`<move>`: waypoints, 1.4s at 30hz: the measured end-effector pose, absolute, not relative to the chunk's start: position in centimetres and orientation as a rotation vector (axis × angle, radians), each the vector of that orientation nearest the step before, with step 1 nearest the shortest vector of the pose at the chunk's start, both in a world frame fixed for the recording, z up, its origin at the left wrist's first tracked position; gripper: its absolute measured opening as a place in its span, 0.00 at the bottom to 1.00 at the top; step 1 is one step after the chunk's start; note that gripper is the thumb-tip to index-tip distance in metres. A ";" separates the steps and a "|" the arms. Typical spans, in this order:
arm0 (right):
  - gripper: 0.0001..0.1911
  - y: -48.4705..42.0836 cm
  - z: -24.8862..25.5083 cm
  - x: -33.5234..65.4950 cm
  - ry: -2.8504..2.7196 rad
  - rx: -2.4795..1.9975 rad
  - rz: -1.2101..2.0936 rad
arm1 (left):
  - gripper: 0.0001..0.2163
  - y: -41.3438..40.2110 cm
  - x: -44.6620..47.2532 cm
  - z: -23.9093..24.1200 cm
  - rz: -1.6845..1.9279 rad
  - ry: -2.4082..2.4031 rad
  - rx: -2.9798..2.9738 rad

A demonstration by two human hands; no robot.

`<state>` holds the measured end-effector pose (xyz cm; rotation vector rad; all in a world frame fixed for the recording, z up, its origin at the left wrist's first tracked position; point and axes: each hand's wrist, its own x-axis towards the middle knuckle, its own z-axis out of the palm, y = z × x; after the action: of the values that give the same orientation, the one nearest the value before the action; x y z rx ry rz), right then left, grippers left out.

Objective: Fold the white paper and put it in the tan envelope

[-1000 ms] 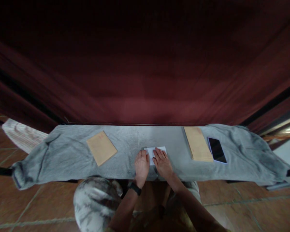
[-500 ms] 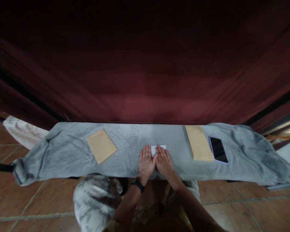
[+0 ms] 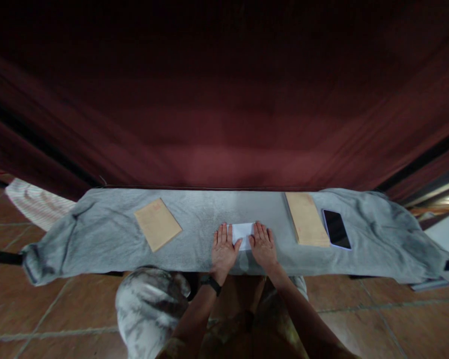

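The small white rectangular paper (image 3: 242, 233) lies flat at my 12 o'clock, long edges running 9-to-3.

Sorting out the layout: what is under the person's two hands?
The left hand and right hand lie flat over the side edges of a white paper, its middle showing between them. The paper rests on a grey cloth; whatever the cloth covers is hidden.
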<state>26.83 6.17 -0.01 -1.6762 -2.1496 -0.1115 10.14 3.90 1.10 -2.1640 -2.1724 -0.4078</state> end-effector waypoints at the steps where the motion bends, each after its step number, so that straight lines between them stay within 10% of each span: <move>1: 0.27 6.1 0.1 26.5 -2.136 -1.692 -0.101 | 0.31 3.9 10.1 1.1 -0.397 -2.169 -2.167; 42: 0.29 5.4 -0.7 25.9 -2.286 -1.572 -0.076 | 0.26 0.9 9.4 1.0 -0.487 -2.204 -2.178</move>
<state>25.94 5.37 -0.72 -1.5721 -2.2862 -0.0760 9.36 0.86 1.04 -2.1783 -2.2045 -0.4873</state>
